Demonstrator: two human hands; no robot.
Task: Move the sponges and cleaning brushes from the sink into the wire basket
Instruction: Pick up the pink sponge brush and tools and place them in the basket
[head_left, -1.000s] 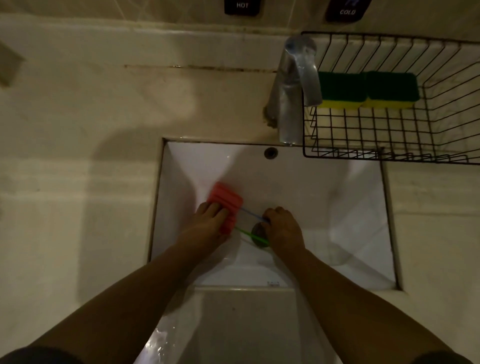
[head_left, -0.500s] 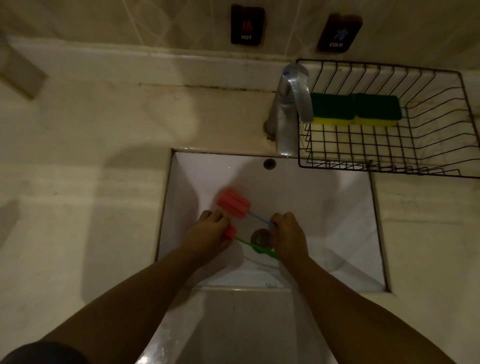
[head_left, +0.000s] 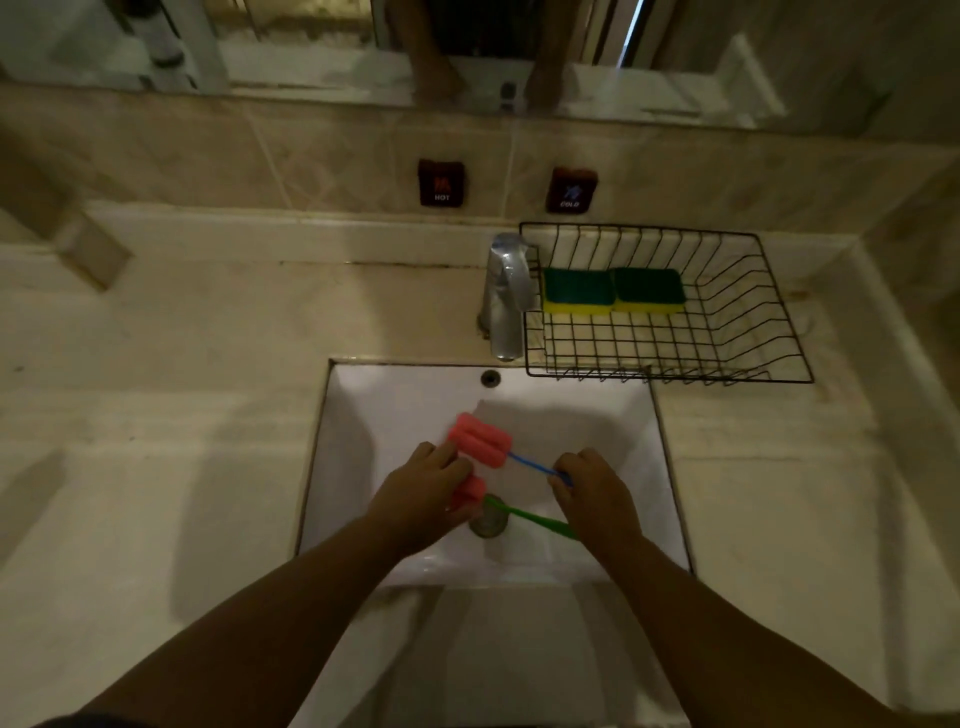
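Over the sink (head_left: 363, 415), the left hand (head_left: 421, 499) is gripping two pink brush heads (head_left: 480, 447), the right hand (head_left: 597, 493) pinching their handles (head_left: 530, 464); the basket (head_left: 748, 312), holding sponges (head_left: 613, 288) at its back edge, is sitting mostly open.

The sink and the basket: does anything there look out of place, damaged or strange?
Nothing stands out. Two sponges lie side by side at the back of the wire basket. In the sink, both hands, left and right, hold two brushes with pink foam heads. No spill or damage is visible.
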